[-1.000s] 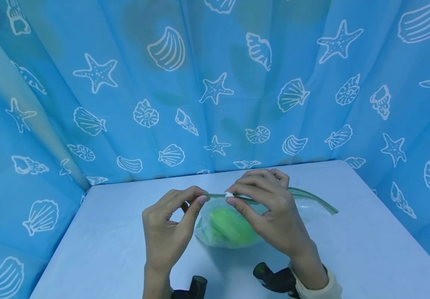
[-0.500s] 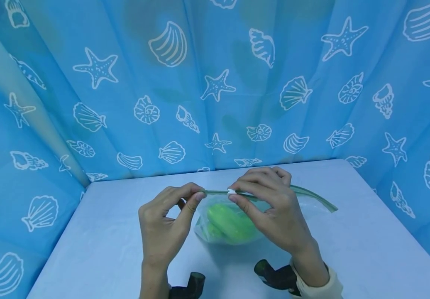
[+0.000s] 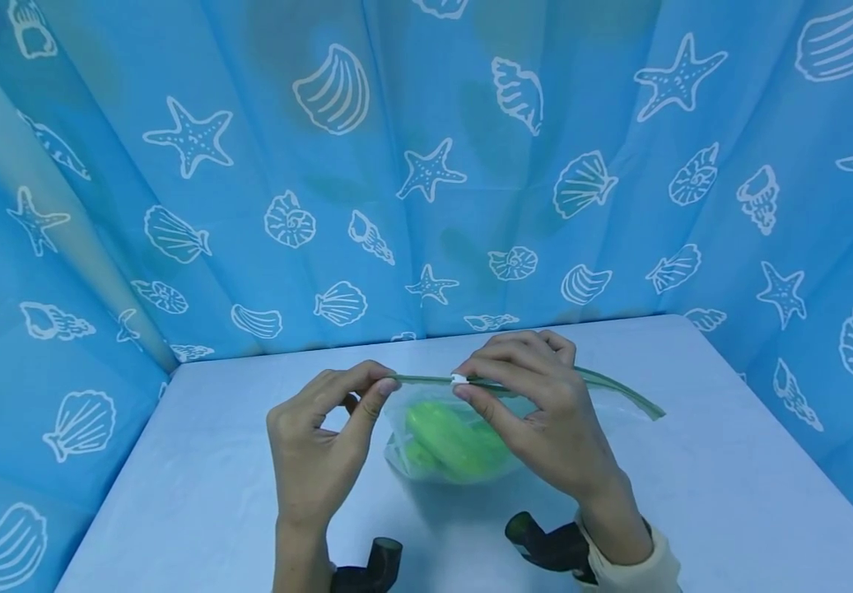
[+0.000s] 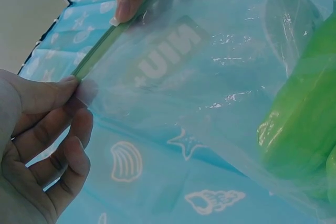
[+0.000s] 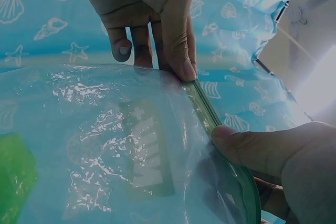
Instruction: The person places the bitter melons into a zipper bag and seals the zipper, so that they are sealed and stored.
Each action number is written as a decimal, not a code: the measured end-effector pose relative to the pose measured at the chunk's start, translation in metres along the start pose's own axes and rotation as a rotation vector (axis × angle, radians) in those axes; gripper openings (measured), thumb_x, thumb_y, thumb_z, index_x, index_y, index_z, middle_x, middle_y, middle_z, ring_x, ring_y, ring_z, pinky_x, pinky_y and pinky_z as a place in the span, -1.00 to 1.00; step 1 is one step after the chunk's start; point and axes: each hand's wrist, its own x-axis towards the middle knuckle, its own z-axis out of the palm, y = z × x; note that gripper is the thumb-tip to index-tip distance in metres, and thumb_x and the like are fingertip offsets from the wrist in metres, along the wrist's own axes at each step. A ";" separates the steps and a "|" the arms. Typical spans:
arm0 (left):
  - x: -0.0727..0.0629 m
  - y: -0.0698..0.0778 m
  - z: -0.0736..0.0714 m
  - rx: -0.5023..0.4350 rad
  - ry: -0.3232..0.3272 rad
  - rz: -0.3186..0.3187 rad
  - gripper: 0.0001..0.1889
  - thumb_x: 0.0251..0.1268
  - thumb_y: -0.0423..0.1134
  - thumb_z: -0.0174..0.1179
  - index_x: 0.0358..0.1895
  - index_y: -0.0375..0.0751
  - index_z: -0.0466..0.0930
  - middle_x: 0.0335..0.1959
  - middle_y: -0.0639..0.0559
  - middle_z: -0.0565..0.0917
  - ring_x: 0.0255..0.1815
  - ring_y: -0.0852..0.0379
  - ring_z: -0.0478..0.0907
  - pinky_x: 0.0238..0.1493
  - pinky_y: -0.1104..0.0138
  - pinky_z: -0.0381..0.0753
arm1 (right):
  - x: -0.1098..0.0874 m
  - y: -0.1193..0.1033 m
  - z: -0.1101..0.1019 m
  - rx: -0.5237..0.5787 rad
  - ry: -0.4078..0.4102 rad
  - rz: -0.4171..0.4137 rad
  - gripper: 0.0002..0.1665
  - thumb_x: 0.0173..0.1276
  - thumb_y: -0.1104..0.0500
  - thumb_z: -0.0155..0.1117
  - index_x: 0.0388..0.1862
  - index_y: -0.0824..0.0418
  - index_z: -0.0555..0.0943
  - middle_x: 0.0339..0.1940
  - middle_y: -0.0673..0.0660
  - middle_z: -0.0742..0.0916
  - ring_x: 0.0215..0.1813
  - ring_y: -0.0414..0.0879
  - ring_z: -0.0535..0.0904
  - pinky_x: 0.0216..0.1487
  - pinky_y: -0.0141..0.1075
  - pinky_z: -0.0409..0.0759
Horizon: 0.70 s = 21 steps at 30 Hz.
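Note:
A clear zip bag [image 3: 404, 449] with bright green things [image 3: 445, 441] inside hangs between the hands in the head view. What these are is blurred by the plastic; they look long and smooth. My left hand [image 3: 323, 445] pinches the left end of the bag's green zip strip [image 3: 422, 380] between thumb and forefinger. At the small white slider [image 3: 459, 379], my right hand [image 3: 538, 420] pinches with thumb and forefinger on the strip. Past the right hand, the strip's free end curves down to the right. The left wrist view shows the bag's printed label [image 4: 170, 51].
A white-covered table [image 3: 197, 478] lies under the hands. Blue curtains [image 3: 367, 206] with shell and starfish prints stand at the back and sides. Black wrist-mounted devices [image 3: 552, 548] sit below both hands.
My left hand has shifted slightly left, and more of the strip shows between it and the slider. The right hand stays nearly in place, still pinching at the slider.

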 end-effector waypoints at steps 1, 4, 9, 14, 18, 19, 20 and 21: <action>0.000 -0.001 0.000 -0.001 0.003 0.001 -0.90 0.22 -0.37 0.41 -0.21 -0.19 0.79 -0.42 0.16 0.74 -0.47 0.26 0.53 -0.37 0.40 0.53 | 0.000 0.000 0.000 0.002 -0.002 0.001 -0.79 0.22 0.24 0.50 -0.14 0.11 0.78 -0.15 -0.07 0.73 0.03 -0.08 0.57 0.13 0.02 0.19; -0.001 -0.002 0.000 -0.004 0.013 0.005 -0.89 0.21 -0.40 0.41 -0.21 -0.19 0.79 -0.42 0.15 0.74 -0.48 0.25 0.53 -0.38 0.38 0.54 | -0.001 0.001 0.001 0.009 -0.002 0.000 -0.79 0.23 0.23 0.49 -0.14 0.11 0.78 -0.15 -0.07 0.73 0.03 -0.07 0.57 0.13 0.02 0.19; -0.002 -0.004 0.000 -0.009 0.014 0.006 -0.90 0.22 -0.39 0.41 -0.21 -0.19 0.79 -0.40 0.15 0.74 -0.47 0.26 0.53 -0.38 0.37 0.55 | -0.001 0.003 0.001 0.010 0.003 -0.011 -0.83 0.30 0.18 0.45 -0.13 0.11 0.78 -0.15 -0.06 0.73 0.02 -0.07 0.57 0.12 0.03 0.20; 0.000 -0.006 -0.001 -0.010 0.004 0.002 -0.92 0.24 -0.37 0.40 -0.22 -0.21 0.79 -0.40 0.14 0.74 -0.46 0.26 0.54 -0.36 0.40 0.54 | -0.001 0.004 0.001 0.004 -0.003 -0.009 -0.83 0.32 0.15 0.44 -0.13 0.12 0.78 -0.15 -0.05 0.73 0.02 -0.07 0.57 0.13 0.03 0.21; 0.001 -0.006 -0.001 -0.010 0.004 -0.010 -0.92 0.24 -0.36 0.40 -0.22 -0.21 0.79 -0.40 0.12 0.74 -0.45 0.25 0.55 -0.35 0.38 0.54 | 0.000 0.005 0.001 -0.006 -0.007 -0.005 -0.83 0.33 0.13 0.43 -0.13 0.12 0.78 -0.15 -0.05 0.74 0.01 -0.07 0.58 0.13 0.02 0.22; 0.002 -0.006 -0.001 -0.008 0.003 -0.012 -0.92 0.24 -0.36 0.41 -0.22 -0.22 0.79 -0.40 0.12 0.74 -0.45 0.25 0.55 -0.35 0.37 0.55 | 0.001 0.005 0.000 -0.008 -0.007 -0.004 -0.83 0.34 0.12 0.43 -0.13 0.12 0.78 -0.15 -0.05 0.74 0.02 -0.07 0.58 0.13 0.02 0.22; 0.002 -0.006 -0.001 -0.007 0.004 -0.013 -0.92 0.24 -0.36 0.41 -0.22 -0.22 0.79 -0.40 0.11 0.74 -0.45 0.25 0.55 -0.35 0.37 0.55 | 0.001 0.005 0.000 -0.011 -0.006 -0.006 -0.83 0.34 0.11 0.42 -0.13 0.12 0.78 -0.15 -0.05 0.74 0.02 -0.07 0.58 0.13 0.02 0.22; 0.002 -0.006 -0.001 -0.005 0.003 -0.016 -0.92 0.24 -0.35 0.41 -0.22 -0.22 0.79 -0.39 0.11 0.75 -0.44 0.25 0.55 -0.35 0.37 0.55 | 0.001 0.005 0.000 -0.013 -0.005 -0.007 -0.83 0.34 0.11 0.42 -0.13 0.12 0.78 -0.15 -0.05 0.74 0.02 -0.07 0.58 0.13 0.03 0.22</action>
